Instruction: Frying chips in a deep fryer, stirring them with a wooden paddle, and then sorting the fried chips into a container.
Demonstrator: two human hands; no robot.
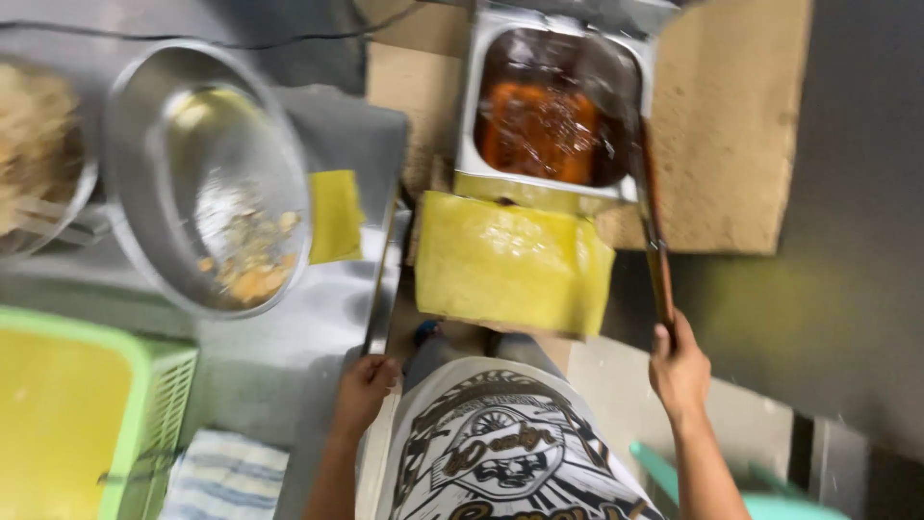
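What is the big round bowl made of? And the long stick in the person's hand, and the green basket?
The big round silvery bowl looks like polished metal, probably steel: it gleams and mirrors light. The long thin brown handle held by the right hand looks like wood, though blur leaves that open. The light green slotted basket looks like matte plastic, with moulded slits.

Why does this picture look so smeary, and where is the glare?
Head view: motion blur softens everything, most of all the steel bowl and the long utensil in the right hand; glare sits on the orange liquid in the metal tray; the left hand rests on the counter edge.
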